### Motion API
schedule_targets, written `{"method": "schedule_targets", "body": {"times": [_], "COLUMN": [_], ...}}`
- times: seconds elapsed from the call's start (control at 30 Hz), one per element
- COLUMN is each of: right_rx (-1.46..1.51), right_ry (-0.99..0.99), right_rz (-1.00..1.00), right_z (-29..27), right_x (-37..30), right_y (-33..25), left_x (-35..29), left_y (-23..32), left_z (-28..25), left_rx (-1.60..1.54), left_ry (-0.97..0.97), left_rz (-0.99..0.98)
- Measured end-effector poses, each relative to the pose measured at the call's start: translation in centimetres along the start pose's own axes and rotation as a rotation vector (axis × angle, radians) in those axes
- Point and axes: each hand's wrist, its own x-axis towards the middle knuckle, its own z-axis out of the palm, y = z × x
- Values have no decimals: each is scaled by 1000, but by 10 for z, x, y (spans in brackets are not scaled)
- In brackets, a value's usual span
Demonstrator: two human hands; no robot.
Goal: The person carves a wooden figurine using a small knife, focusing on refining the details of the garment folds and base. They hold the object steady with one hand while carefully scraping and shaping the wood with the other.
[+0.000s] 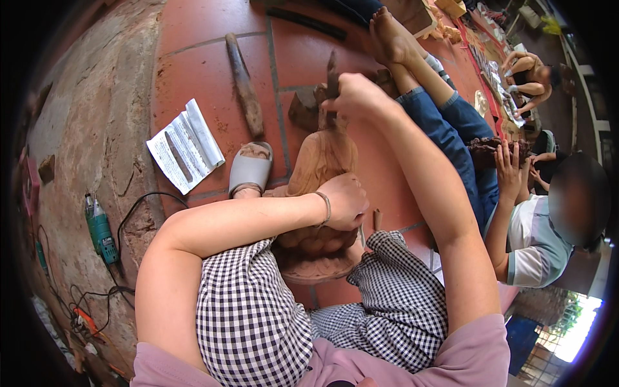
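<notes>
A carved brown wooden figure point(322, 158) stands between my legs, on a rounded carved base point(316, 267). My left hand point(346, 201) reaches across it and is closed against its side; whatever the fingers hold is hidden. A short brown stick point(378, 219) shows just right of that hand. At the figure's top, my right hand point(364, 97) is closed around a dark slim stick-like piece point(332, 68). Blur there hides whether this piece is joined to the carving. A dark block point(303, 111) sits beside the figure's top.
Left on the tiled floor lie a wooden club point(244, 84) and a folded white printed sheet point(187, 148) carrying a dark strip. A green power tool point(102, 232) with a black cord rests farther left. At right sits a co-worker point(541, 226), legs stretched toward the far side.
</notes>
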Motion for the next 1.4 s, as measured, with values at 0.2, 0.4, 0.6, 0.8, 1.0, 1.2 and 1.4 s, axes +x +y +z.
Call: {"method": "schedule_targets", "body": {"times": [0.2, 0.4, 0.6, 0.8, 1.0, 1.2, 1.4], "right_rx": [241, 256, 104, 730, 1361, 661, 1399], "right_ry": [50, 43, 284, 230, 409, 673, 514], "right_rz": [-14, 73, -100, 56, 88, -15, -71], "right_z": [8, -5, 32, 23, 92, 104, 102], "right_x": [-1, 0, -5, -12, -42, -36, -34], "right_y": [23, 13, 26, 58, 63, 56, 68], "left_x": [-3, -2, -1, 0, -7, -10, -10], "left_y": [-3, -4, -5, -1, -3, -3, -4], "left_z": [5, 4, 3, -4, 0, -3, -5], "left_rx": [-83, -72, -63, -76, -61, -73, -40], "left_ry": [99, 132, 46, 46, 136, 119, 109], "left_rz": [8, 14, -13, -20, 18, 28, 58]}}
